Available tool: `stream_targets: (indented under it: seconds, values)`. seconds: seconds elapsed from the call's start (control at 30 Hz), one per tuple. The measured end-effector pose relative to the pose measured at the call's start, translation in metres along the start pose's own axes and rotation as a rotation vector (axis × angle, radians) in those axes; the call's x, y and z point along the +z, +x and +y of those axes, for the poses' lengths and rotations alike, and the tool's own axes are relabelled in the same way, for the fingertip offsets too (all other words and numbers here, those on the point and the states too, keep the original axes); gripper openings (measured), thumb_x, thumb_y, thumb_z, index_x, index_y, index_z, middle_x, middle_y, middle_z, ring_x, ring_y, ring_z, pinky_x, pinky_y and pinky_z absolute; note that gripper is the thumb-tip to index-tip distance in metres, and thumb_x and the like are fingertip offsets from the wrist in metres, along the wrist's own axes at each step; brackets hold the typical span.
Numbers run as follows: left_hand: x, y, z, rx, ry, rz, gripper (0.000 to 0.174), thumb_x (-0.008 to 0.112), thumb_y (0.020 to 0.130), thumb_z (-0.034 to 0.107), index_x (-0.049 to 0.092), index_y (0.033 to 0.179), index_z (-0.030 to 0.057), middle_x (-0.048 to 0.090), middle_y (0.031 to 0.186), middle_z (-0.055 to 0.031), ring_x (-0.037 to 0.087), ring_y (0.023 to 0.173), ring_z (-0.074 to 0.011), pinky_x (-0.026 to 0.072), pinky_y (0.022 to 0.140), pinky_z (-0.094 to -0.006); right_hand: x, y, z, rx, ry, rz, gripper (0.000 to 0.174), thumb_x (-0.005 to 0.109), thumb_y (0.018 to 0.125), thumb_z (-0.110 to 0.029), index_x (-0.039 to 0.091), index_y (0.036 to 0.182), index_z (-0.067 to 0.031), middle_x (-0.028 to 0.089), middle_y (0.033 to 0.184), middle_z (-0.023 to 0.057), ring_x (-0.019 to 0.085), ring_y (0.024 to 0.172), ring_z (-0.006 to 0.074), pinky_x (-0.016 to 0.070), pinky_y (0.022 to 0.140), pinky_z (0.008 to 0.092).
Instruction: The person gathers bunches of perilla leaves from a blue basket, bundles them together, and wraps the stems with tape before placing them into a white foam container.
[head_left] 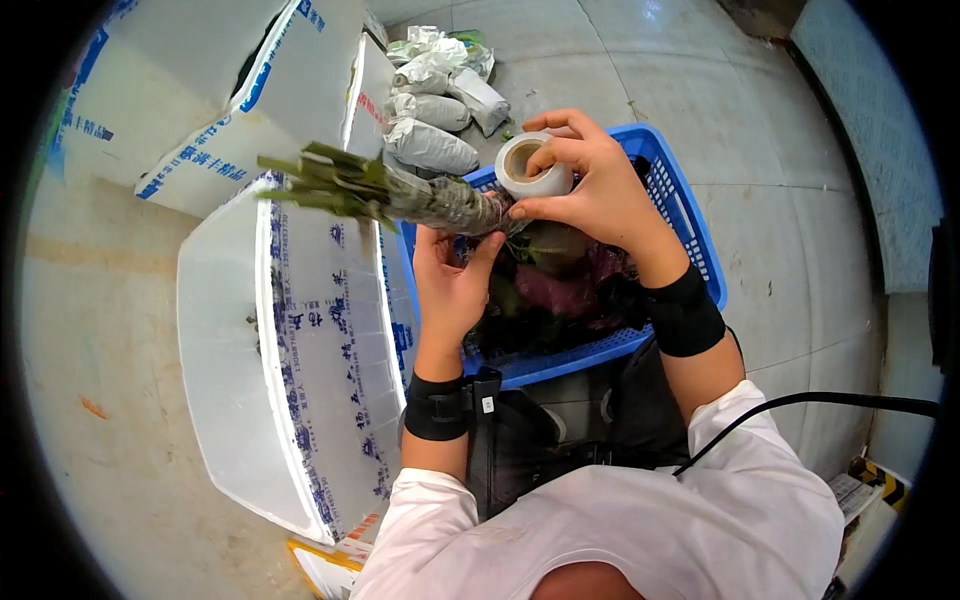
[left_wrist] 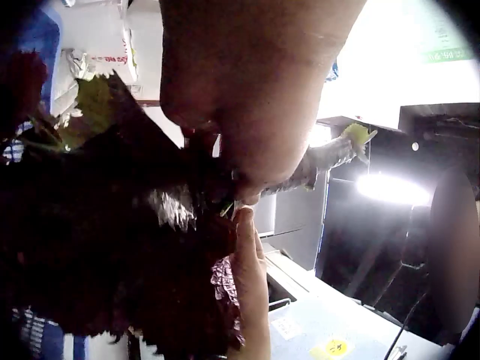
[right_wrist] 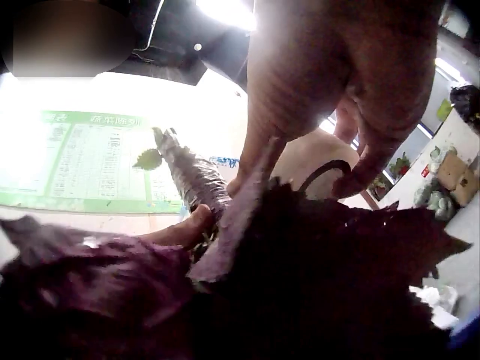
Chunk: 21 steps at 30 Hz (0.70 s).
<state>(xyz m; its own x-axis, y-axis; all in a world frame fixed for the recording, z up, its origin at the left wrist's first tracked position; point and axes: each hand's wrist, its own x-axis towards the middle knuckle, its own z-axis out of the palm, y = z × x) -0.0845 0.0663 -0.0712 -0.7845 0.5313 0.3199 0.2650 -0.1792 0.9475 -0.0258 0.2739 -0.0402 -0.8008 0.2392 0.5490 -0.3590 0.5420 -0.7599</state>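
Note:
A bundle of green stems (head_left: 345, 190) with dark purple leaves (right_wrist: 97, 285) lies across both hands, its cut ends toward the left. Clear film (right_wrist: 196, 176) is wound around the stems. My left hand (head_left: 450, 285) grips the bundle from below near the leafy end, thumb along its side. In my right hand (head_left: 600, 185) is a roll of clear film (head_left: 540, 187), held right beside the wrapped stems, with fingers at its core opening and the thumb by the bundle. Leaves hide much of the grip in both wrist views.
Below the hands a blue plastic basket (head_left: 712, 255) holds more purple leaves (head_left: 560, 290). White foam boxes (head_left: 340, 350) stand at the left. Several wrapped white packages (head_left: 430, 150) lie on the floor beyond the basket. A black cable (head_left: 820, 398) runs past the right arm.

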Motion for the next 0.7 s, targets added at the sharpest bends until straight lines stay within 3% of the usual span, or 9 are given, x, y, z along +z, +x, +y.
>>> stream_targets:
  seconds: [0.03, 0.1, 0.23, 0.3, 0.43, 0.7]
  values:
    - [0.001, 0.0, 0.001, 0.0, 0.001, -0.002, 0.05, 0.072, 0.091, -0.004, 0.051, 0.136, -0.0011, 0.063, 0.132, -0.013, 0.062, 0.118, -0.021, 0.0482, 0.104, -0.0355, -0.001, 0.0, -0.002, 0.001, 0.0, 0.002, 0.035, 0.095, 0.064, -0.015, 0.069, 0.083, -0.0017, 0.062, 0.128, 0.0111, 0.067, 0.098, 0.0206, 0.0537, 0.083, 0.0327]
    - [0.003, 0.001, 0.006, -0.099, -0.118, -0.024, 0.047, 0.071, 0.093, -0.002, 0.05, 0.136, -0.0011, 0.065, 0.127, -0.0129, 0.063, 0.115, -0.0203, 0.0488, 0.103, -0.035, -0.001, 0.0, -0.004, 0.033, 0.027, -0.064, 0.038, 0.095, 0.063, -0.018, 0.071, 0.087, -0.0007, 0.06, 0.128, 0.0148, 0.068, 0.104, 0.0294, 0.0542, 0.091, 0.0376]
    - [0.009, -0.002, -0.004, -0.111, -0.231, -0.003, 0.046, 0.069, 0.095, -0.001, 0.049, 0.137, -0.0012, 0.065, 0.123, -0.0109, 0.062, 0.115, -0.0189, 0.0482, 0.102, -0.0338, 0.001, -0.002, -0.006, 0.051, -0.001, -0.068, 0.038, 0.094, 0.063, -0.018, 0.071, 0.087, -0.0004, 0.061, 0.128, 0.0146, 0.067, 0.106, 0.0302, 0.0547, 0.09, 0.0385]
    - [0.008, -0.003, -0.006, -0.184, -0.007, -0.049, 0.045, 0.067, 0.097, 0.0, 0.049, 0.138, -0.0008, 0.064, 0.126, -0.0093, 0.06, 0.118, -0.0174, 0.046, 0.104, -0.0325, 0.003, -0.003, -0.008, 0.011, -0.041, -0.064, 0.038, 0.094, 0.063, -0.017, 0.07, 0.087, -0.0003, 0.061, 0.128, 0.0148, 0.067, 0.109, 0.0306, 0.0552, 0.091, 0.0389]
    - [0.005, 0.0, -0.005, -0.162, 0.032, -0.083, 0.045, 0.066, 0.097, -0.001, 0.047, 0.138, -0.0008, 0.062, 0.128, -0.0093, 0.059, 0.119, -0.0166, 0.0447, 0.105, -0.0321, -0.001, -0.002, -0.005, 0.012, -0.071, -0.097, 0.036, 0.093, 0.063, -0.014, 0.069, 0.087, 0.0005, 0.06, 0.129, 0.0158, 0.066, 0.111, 0.0312, 0.0553, 0.092, 0.0391]
    - [0.007, -0.008, -0.009, -0.067, 0.096, -0.097, 0.045, 0.061, 0.098, -0.001, 0.043, 0.14, -0.0008, 0.057, 0.13, -0.0096, 0.054, 0.121, -0.0176, 0.0422, 0.106, -0.032, 0.006, -0.005, -0.005, -0.024, -0.095, -0.083, 0.033, 0.084, 0.065, -0.013, 0.057, 0.08, -0.0007, 0.069, 0.123, 0.0179, 0.069, 0.093, 0.0315, 0.0549, 0.081, 0.0349]
